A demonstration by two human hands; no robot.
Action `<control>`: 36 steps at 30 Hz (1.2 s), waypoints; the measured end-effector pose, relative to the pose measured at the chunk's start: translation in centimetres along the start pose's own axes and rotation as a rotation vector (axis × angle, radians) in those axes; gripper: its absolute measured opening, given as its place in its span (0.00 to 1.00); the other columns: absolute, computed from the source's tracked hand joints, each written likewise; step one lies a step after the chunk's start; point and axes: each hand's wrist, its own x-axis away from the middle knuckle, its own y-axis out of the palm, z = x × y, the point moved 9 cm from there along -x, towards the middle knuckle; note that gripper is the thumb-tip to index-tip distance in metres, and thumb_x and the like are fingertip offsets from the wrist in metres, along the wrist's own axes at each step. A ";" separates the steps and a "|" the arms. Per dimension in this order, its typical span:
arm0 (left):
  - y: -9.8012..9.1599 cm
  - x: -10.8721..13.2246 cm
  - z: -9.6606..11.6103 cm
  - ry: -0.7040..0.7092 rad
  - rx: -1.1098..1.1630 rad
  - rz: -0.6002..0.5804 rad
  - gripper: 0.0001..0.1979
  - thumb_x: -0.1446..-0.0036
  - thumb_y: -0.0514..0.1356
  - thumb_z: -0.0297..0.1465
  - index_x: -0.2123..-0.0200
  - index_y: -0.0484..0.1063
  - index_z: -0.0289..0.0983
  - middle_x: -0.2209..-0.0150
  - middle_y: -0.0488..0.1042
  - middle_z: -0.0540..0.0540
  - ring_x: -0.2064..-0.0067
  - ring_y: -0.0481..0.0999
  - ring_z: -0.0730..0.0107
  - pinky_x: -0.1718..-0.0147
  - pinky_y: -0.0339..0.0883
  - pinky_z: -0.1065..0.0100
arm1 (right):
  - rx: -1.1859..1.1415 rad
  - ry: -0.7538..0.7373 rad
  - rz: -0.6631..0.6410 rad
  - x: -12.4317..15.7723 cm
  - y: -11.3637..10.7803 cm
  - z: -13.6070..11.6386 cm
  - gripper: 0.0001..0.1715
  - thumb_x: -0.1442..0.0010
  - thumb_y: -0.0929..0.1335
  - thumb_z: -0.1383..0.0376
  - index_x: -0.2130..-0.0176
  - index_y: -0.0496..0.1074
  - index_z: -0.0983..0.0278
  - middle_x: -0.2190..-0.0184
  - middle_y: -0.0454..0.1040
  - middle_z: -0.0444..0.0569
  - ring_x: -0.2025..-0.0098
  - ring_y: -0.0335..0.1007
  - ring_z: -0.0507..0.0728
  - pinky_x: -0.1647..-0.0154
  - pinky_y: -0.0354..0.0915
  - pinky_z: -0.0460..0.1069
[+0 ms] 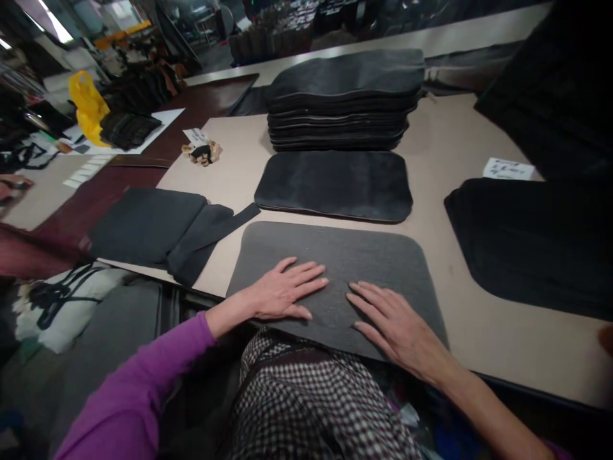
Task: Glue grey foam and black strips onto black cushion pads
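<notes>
A dark grey rounded panel (364, 252), which looks like fabric or leather, lies flat at the table's front edge. My left hand (287, 291) rests on its left half with the fingers spread. On its right half lies my right hand (390, 319), palm down, fingers stretched out and slightly apart. Neither hand grips anything. Just beyond the panel is a low pile of black rounded panels (335, 185). Behind that rises a taller stack of similar black pieces (345, 80).
Folded dark cloth with a strip (148, 223) lies on the left of the table (230, 140). Dark pieces (536, 243) and a paper note (507, 169) are at right. Small scraps with a label (202, 152) sit back left. Another person's sleeve (33, 252) shows at far left.
</notes>
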 end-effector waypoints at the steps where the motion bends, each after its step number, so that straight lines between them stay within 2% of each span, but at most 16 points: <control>1: 0.0 0.2 -1.0 -0.006 -0.006 -0.007 0.44 0.31 0.42 0.60 0.22 0.44 0.42 0.21 0.43 0.44 0.20 0.43 0.56 0.25 0.34 0.47 | 0.003 0.008 -0.007 0.1 0.2 0.1 0.28 0.24 0.64 0.58 0.30 0.63 0.64 0.28 0.62 0.56 0.28 0.58 0.67 0.34 0.65 0.66; 7: -0.8 0.7 -7.7 -0.136 -0.086 -0.027 0.41 0.29 0.41 0.59 0.22 0.46 0.45 0.21 0.42 0.43 0.21 0.44 0.54 0.26 0.36 0.43 | -0.016 0.034 -0.032 0.1 0.2 0.4 0.28 0.24 0.64 0.58 0.29 0.63 0.63 0.27 0.62 0.54 0.27 0.57 0.66 0.34 0.65 0.65; 10: -1.6 0.7 -9.9 -0.255 -0.123 0.004 0.39 0.28 0.40 0.57 0.22 0.47 0.45 0.21 0.43 0.41 0.21 0.45 0.52 0.26 0.38 0.42 | -0.018 0.043 -0.026 0.1 0.1 0.4 0.28 0.24 0.64 0.58 0.30 0.63 0.63 0.27 0.62 0.54 0.27 0.57 0.66 0.34 0.65 0.65; 13: -2.2 0.7 -10.3 -0.317 -0.155 0.043 0.40 0.28 0.41 0.57 0.22 0.46 0.42 0.21 0.43 0.39 0.21 0.45 0.52 0.26 0.39 0.42 | -0.020 0.035 -0.024 0.1 0.2 0.4 0.28 0.24 0.64 0.58 0.30 0.64 0.63 0.27 0.62 0.54 0.27 0.57 0.66 0.33 0.65 0.65; 17: -1.7 0.5 -9.7 -0.304 -0.161 0.017 0.40 0.28 0.40 0.57 0.22 0.47 0.42 0.21 0.44 0.40 0.21 0.45 0.54 0.26 0.39 0.44 | -0.024 0.049 -0.019 0.1 0.1 0.4 0.27 0.24 0.64 0.58 0.31 0.65 0.62 0.28 0.63 0.55 0.27 0.58 0.66 0.33 0.64 0.66; 20: -1.6 0.6 -9.9 -0.321 -0.189 0.056 0.40 0.27 0.41 0.56 0.22 0.46 0.41 0.21 0.43 0.38 0.21 0.44 0.52 0.26 0.38 0.42 | -0.061 0.085 -0.026 -0.1 -0.3 0.2 0.27 0.25 0.65 0.58 0.32 0.67 0.62 0.29 0.64 0.56 0.27 0.59 0.66 0.32 0.64 0.66; 25: -0.9 0.8 -10.9 -0.316 -0.195 0.073 0.35 0.25 0.41 0.50 0.22 0.47 0.40 0.21 0.45 0.37 0.21 0.49 0.51 0.27 0.43 0.41 | -0.196 0.101 -0.010 -0.4 -1.6 0.6 0.26 0.24 0.65 0.58 0.33 0.68 0.64 0.31 0.67 0.58 0.27 0.59 0.63 0.30 0.63 0.65; 27: -1.3 0.7 -10.5 -0.315 -0.194 0.111 0.34 0.24 0.40 0.48 0.22 0.45 0.41 0.21 0.45 0.36 0.21 0.49 0.50 0.27 0.44 0.39 | -0.218 0.132 0.027 -0.5 -2.4 0.8 0.24 0.24 0.64 0.59 0.34 0.69 0.66 0.33 0.69 0.60 0.28 0.61 0.63 0.30 0.64 0.64; 30: -1.8 0.3 -7.6 -0.271 -0.212 0.166 0.36 0.25 0.42 0.49 0.21 0.42 0.42 0.21 0.43 0.36 0.21 0.46 0.48 0.27 0.41 0.38 | -0.151 0.240 0.066 -1.1 -3.1 0.0 0.25 0.24 0.64 0.59 0.36 0.70 0.70 0.33 0.68 0.63 0.28 0.60 0.66 0.30 0.64 0.64; 33: -0.7 -0.4 -3.6 -0.178 -0.207 0.125 0.38 0.26 0.44 0.51 0.21 0.42 0.42 0.21 0.44 0.38 0.21 0.48 0.48 0.27 0.41 0.40 | -0.102 0.274 0.079 -3.0 -2.6 -3.2 0.30 0.24 0.64 0.55 0.34 0.67 0.72 0.29 0.63 0.64 0.26 0.55 0.70 0.28 0.60 0.66; 36: 0.7 -0.9 -1.7 -0.141 -0.204 0.086 0.37 0.26 0.44 0.51 0.21 0.43 0.44 0.21 0.45 0.39 0.22 0.50 0.47 0.27 0.41 0.39 | -0.109 0.222 0.083 -5.0 -1.1 -6.5 0.38 0.24 0.62 0.49 0.30 0.61 0.74 0.27 0.58 0.65 0.24 0.50 0.69 0.25 0.54 0.64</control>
